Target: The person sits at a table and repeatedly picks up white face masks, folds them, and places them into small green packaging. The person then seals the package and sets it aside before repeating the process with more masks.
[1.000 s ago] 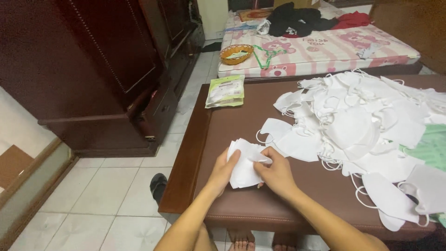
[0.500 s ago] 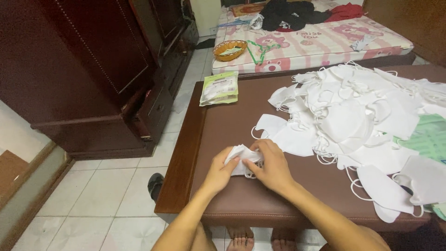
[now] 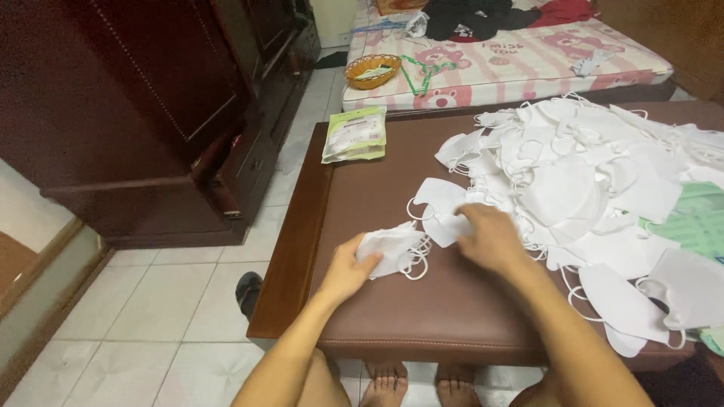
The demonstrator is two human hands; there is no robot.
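- Resting on the brown desk [image 3: 452, 316], a folded white mask [image 3: 388, 250] is pinched in the left hand [image 3: 348, 270]; its grip is clenched on the mask's left edge.
- Just right of it, a flat white mask [image 3: 441, 211] is pressed under the right hand [image 3: 490, 240], fingers spread, nothing clasped.
- Long axes of both masks run roughly left to right; the mask pile [image 3: 588, 181] lies further right.

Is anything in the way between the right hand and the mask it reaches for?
No, nothing visible. The right hand already lies on a flat white mask at the near edge of the mask pile. The left hand holds a folded mask just beside it on the table.
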